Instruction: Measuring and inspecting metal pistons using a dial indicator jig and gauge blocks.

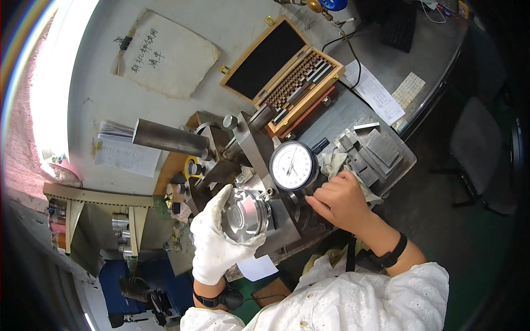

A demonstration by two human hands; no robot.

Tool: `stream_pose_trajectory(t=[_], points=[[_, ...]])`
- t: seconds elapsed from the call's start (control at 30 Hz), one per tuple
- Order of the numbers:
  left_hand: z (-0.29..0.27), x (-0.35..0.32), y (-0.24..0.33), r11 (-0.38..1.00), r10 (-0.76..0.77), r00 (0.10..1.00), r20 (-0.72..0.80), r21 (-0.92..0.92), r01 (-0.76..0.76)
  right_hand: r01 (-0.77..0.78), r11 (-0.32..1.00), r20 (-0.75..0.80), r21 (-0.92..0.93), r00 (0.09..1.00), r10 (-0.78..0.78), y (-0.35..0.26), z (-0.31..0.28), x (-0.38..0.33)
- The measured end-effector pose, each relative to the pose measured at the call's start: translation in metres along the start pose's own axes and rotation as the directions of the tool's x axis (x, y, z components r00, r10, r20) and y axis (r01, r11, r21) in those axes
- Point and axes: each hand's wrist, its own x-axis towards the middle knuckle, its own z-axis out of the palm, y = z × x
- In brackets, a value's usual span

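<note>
My left hand (212, 240), in a white glove, is wrapped round a shiny round metal part (243, 215) with ringed steps, perhaps a piston. It holds the part against a steel measuring stand (256, 149), beside the block at the stand's base. A dial gauge (292, 166) with a white face and black rim is mounted on the stand, just right of the part. My bare right hand (342, 201) is just below and right of the gauge, its fingers curled in. Whether anything is between these fingers is hidden. A crumpled white cloth (333, 164) lies right behind this hand.
Steel blocks (378, 153) lie on a tray at the right. Behind stands an open wooden case of gauge blocks (298, 83). Papers (375, 91) lie on the bench, and a thick metal cylinder (168, 137) juts left. A shelf (99, 193) is at left, a chair (483, 154) at right.
</note>
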Motion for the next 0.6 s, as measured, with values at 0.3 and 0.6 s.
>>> stream_pose_trajectory(t=[0.3, 0.6], points=[[-0.001, 0.001, 0.005, 0.996, -0.080, 0.996, 0.038, -0.035, 0.081, 0.005, 1.000, 0.019, -0.002, 1.000, -0.005, -0.013, -0.003, -0.012], [-0.003, 0.001, 0.001, 1.000, 0.010, 1.000, -0.005, 0.025, -0.010, 0.059, 0.996, 0.109, -0.060, 0.993, -0.052, -0.024, -0.007, -0.018]])
